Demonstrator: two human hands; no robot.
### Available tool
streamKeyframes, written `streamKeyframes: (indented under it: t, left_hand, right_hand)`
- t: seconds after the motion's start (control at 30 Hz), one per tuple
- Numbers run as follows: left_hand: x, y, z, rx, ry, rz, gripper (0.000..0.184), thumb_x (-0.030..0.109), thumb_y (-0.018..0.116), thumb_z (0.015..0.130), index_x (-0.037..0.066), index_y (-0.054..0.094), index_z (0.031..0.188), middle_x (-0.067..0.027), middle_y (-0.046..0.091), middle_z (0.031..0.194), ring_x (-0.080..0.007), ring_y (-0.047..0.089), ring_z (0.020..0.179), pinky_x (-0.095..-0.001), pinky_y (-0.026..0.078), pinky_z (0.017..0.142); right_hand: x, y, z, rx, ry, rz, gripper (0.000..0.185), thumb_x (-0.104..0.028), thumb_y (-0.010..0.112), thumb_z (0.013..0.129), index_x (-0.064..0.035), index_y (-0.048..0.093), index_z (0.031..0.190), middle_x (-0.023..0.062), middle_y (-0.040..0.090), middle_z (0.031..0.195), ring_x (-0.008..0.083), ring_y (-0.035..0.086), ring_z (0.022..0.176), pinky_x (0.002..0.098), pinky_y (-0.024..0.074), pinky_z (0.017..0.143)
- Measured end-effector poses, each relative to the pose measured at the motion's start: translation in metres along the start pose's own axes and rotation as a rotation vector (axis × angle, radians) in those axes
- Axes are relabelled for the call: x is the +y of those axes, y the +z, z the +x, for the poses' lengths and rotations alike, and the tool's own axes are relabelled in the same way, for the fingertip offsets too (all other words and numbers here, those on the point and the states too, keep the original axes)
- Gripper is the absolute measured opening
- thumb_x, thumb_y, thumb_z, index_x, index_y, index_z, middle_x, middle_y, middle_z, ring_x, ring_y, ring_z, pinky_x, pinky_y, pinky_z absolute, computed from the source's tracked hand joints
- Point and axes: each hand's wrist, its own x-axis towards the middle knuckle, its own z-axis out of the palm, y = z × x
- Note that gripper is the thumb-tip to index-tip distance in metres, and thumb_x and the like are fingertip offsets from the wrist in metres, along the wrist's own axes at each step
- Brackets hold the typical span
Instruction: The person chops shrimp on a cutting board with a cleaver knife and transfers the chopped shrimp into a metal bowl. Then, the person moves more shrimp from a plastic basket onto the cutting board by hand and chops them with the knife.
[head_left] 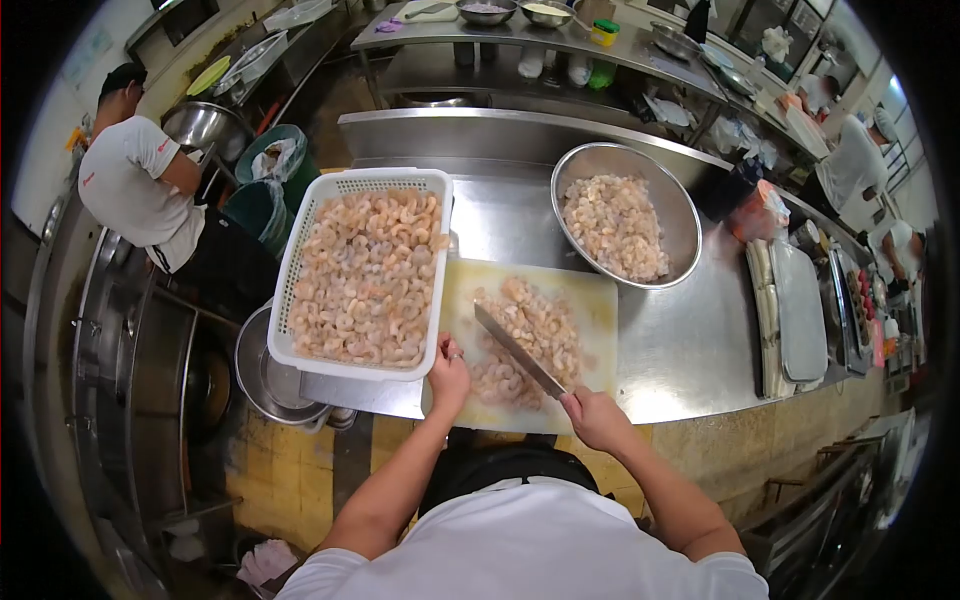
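My right hand (598, 418) is closed round the handle of a large knife (518, 349). Its long blade points up and left across a heap of peeled shrimp pieces (540, 322) on a pale cutting board (470, 275). Beside the near right corner of a white perforated basket (447, 215) is my left hand (449, 372), over the board's left edge. Its fingers are partly hidden, and whether they grip the rim is unclear. The basket is full of peeled shrimp (365, 280). More shrimp pieces (615, 225) lie in a metal bowl (685, 215) behind the board.
The basket overhangs the steel table (690, 345) at left, above a metal pot (262, 375). Trays (798, 310) stand at the table's right end. A person in a white shirt (130, 180) works at left near green bins (255, 210). Other people are at far right.
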Motion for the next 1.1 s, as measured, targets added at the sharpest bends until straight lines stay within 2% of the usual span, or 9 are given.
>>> streamKeyframes:
  t: [0.1, 0.2, 0.3, 0.4, 0.5, 0.67, 0.9, 1.03, 1.1]
  left_hand:
    - [0.002, 0.0, -0.003, 0.01, 0.078, 0.042, 0.023, 0.0, 0.054, 0.102, -0.002, 0.058, 0.125, -0.0065, 0.061, 0.093, -0.0141, 0.06, 0.083, -0.0299, 0.052, 0.075]
    - [0.012, -0.002, -0.007, -0.027, 0.162, 0.191, 0.027, -0.002, 0.061, 0.096, -0.002, 0.06, 0.123, -0.0087, 0.063, 0.095, -0.0171, 0.064, 0.084, -0.0323, 0.053, 0.075]
    - [0.032, -0.001, -0.005, -0.194, 0.095, 0.326, 0.037, 0.006, 0.07, 0.092, -0.004, 0.061, 0.127, -0.0171, 0.068, 0.104, -0.0279, 0.068, 0.094, -0.04, 0.056, 0.086]
    - [0.052, 0.003, 0.002, -0.331, 0.178, 0.61, 0.036, 0.008, 0.074, 0.088, -0.004, 0.065, 0.121, -0.0226, 0.07, 0.109, -0.036, 0.07, 0.097, -0.0442, 0.057, 0.089]
    - [0.055, 0.012, 0.004, -0.38, 0.132, 0.593, 0.032, 0.009, 0.075, 0.086, -0.002, 0.069, 0.116, -0.0232, 0.071, 0.109, -0.0401, 0.069, 0.099, -0.0476, 0.056, 0.089]
    - [0.055, 0.023, 0.006, -0.393, 0.162, 0.564, 0.035, 0.008, 0.076, 0.086, -0.001, 0.071, 0.119, -0.0216, 0.07, 0.105, -0.0388, 0.069, 0.099, -0.0483, 0.055, 0.087]
    - [0.062, 0.022, -0.001, -0.333, 0.223, 0.48, 0.036, 0.008, 0.078, 0.086, 0.0, 0.071, 0.12, -0.0192, 0.068, 0.103, -0.0379, 0.069, 0.095, -0.0474, 0.055, 0.085]
    - [0.057, 0.026, 0.005, -0.353, 0.183, 0.511, 0.034, 0.009, 0.08, 0.084, 0.0, 0.07, 0.115, -0.0194, 0.068, 0.101, -0.0385, 0.068, 0.093, -0.0466, 0.056, 0.083]
    - [0.054, 0.026, 0.008, -0.347, 0.147, 0.528, 0.03, 0.011, 0.081, 0.082, 0.0, 0.07, 0.108, -0.0196, 0.067, 0.098, -0.0393, 0.068, 0.092, -0.0465, 0.056, 0.082]
  right_hand:
    - [-0.014, -0.017, -0.009, 0.046, -0.012, 0.069, 0.046, -0.036, 0.053, 0.11, 0.0068, 0.062, 0.096, 0.0367, 0.067, 0.083, 0.0578, 0.065, 0.083, 0.0621, 0.0509, 0.076]
    - [0.006, 0.007, -0.002, 0.118, -0.024, 0.066, 0.045, -0.036, 0.054, 0.11, 0.0068, 0.062, 0.096, 0.0364, 0.066, 0.081, 0.0578, 0.064, 0.081, 0.062, 0.0509, 0.074]
    - [0.016, 0.007, 0.002, 0.136, -0.003, 0.045, 0.044, -0.035, 0.055, 0.109, 0.0063, 0.061, 0.095, 0.0363, 0.066, 0.081, 0.0576, 0.064, 0.081, 0.0619, 0.0509, 0.074]
    - [-0.003, -0.011, -0.007, 0.117, 0.033, 0.079, 0.044, -0.035, 0.055, 0.109, 0.0059, 0.062, 0.094, 0.0368, 0.066, 0.082, 0.058, 0.064, 0.082, 0.0622, 0.0508, 0.075]
    - [-0.018, -0.017, -0.004, 0.188, 0.004, 0.115, 0.046, -0.036, 0.054, 0.109, 0.0059, 0.063, 0.092, 0.0371, 0.066, 0.083, 0.0584, 0.064, 0.084, 0.0621, 0.0509, 0.075]
    - [0.025, 0.02, 0.017, 0.174, 0.028, 0.058, 0.046, -0.036, 0.055, 0.109, 0.0056, 0.063, 0.092, 0.0367, 0.066, 0.083, 0.0585, 0.064, 0.083, 0.0615, 0.0501, 0.074]
    - [-0.029, -0.024, 0.012, 0.229, 0.048, 0.185, 0.048, -0.038, 0.052, 0.11, 0.0062, 0.065, 0.094, 0.0379, 0.066, 0.087, 0.0582, 0.064, 0.088, 0.0614, 0.0505, 0.078]
    - [0.017, 0.018, 0.039, 0.228, -0.014, 0.04, 0.045, -0.036, 0.053, 0.111, 0.0049, 0.064, 0.095, 0.0342, 0.067, 0.083, 0.0547, 0.064, 0.079, 0.0552, 0.0503, 0.07]
    - [0.007, 0.001, 0.029, 0.178, 0.038, 0.118, 0.045, -0.035, 0.053, 0.11, 0.0059, 0.064, 0.094, 0.0368, 0.066, 0.086, 0.0568, 0.064, 0.084, 0.059, 0.0501, 0.075]
